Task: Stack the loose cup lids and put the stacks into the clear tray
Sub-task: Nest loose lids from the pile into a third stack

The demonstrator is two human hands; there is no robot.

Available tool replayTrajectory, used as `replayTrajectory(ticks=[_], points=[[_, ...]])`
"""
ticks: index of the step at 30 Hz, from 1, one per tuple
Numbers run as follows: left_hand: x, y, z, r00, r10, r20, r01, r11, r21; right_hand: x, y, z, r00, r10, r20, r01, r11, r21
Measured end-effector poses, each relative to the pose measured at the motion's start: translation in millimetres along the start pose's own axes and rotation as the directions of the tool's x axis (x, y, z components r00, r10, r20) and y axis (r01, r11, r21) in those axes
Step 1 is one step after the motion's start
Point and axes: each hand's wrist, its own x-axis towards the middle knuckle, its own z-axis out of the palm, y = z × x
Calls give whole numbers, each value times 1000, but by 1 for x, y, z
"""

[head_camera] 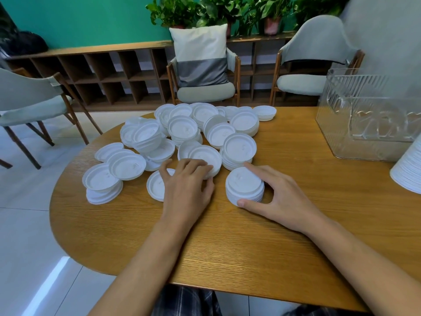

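Now, lid stack (245, 185): short, white, upright near the middle of the tabletop (227, 242), just in front of the loose lids (193, 131); not in the clear tray (364, 142).
Right hand (282, 199): wrapped round the lid stack, thumb against its near side, forefinger along its far side; a firm hold.
Near lid (206, 156): at the front of the loose lids, lying on others, just left of the lid stack and apart from it.
Left hand (189, 183): fingers curled over the near lid, thumb at its front rim; gripping it.
Loose lids: a large white heap reaching from the left edge of the tabletop to its far edge; some single, many in low uneven piles, several tilted.
Single lid (153, 185): flat on the tabletop, partly under the left hand.
Clear tray: ribbed, transparent, at the far right corner of the tabletop, well apart from the lid stack.
Cup stack (407, 174): white, nested, seemingly cups, at the right edge of the tabletop near the clear tray; partly out of view.
Tabletop: wood grain, rounded outline.
Surroundings: grey chairs (205, 93), one with a cushion (200, 55); low wooden shelving (109, 71); potted plants (218, 10) above it.
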Motion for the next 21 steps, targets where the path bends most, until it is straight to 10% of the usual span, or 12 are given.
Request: replayTrajectory(ticks=[21], points=[[0, 11, -8, 992, -14, -128, -33, 933, -358, 1, -1, 0, 1000, 16, 9, -16, 1000, -11]])
